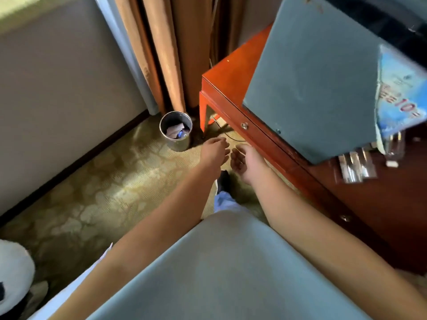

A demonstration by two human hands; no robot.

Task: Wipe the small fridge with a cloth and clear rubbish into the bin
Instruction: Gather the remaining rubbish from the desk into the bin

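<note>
Carpeted room corner: metal bin, holding rubbish, stands by the curtain beside the red wooden surface carrying the grey small fridge. Left hand and right hand, fingers relaxed, grasp nothing.

My left hand and right hand reach out side by side over the patterned carpet, fingers loosely curled, both empty and not touching. Just beyond them a round metal bin stands on the carpet at the foot of the tan curtains, holding crumpled paper and a small bottle. To my right, the grey-blue small fridge sits on the reddish wooden tabletop, with wrapped glasses beside it.
</note>
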